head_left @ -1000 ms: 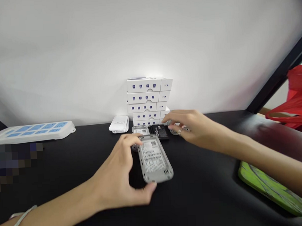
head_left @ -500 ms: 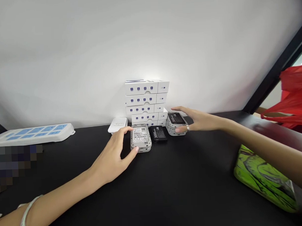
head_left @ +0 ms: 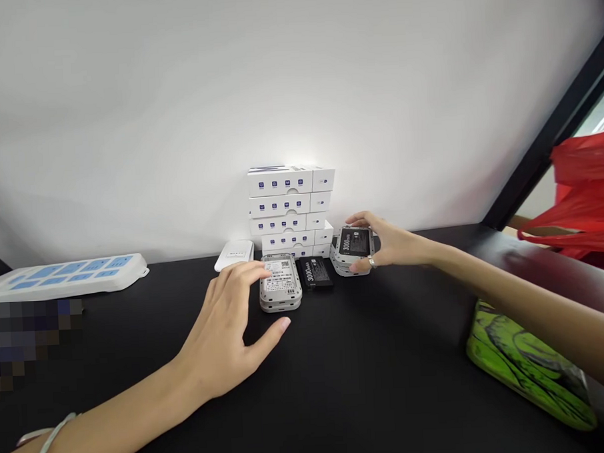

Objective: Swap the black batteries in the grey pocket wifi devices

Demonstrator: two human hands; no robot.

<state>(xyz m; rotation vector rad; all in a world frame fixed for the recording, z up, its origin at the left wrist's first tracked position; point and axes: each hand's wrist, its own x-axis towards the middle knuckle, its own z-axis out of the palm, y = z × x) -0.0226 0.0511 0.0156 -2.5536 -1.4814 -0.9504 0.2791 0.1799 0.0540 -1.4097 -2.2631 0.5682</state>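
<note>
My left hand (head_left: 229,323) has its fingers spread, the fingertips at the left edge of a stack of grey-white devices (head_left: 280,284) with a printed label in the top one. Its thumb is apart from the stack, in front of it. My right hand (head_left: 390,243) is curved round the right side of another device stack (head_left: 356,251), thumb at the front and fingers at the back. A black battery marked 3000mAh (head_left: 355,240) lies in the top device there. Between the stacks are more black batteries (head_left: 317,272).
White boxes (head_left: 281,204) are piled against the wall, with a white device (head_left: 233,255) to their left. A white and blue power strip (head_left: 74,275) lies far left. A green patterned pouch (head_left: 528,363) and red bag (head_left: 591,194) are at right.
My left thumb has moved off the device stack toward the front, widening the hand. The top device on the right stack has shifted and turned slightly under my right hand.
</note>
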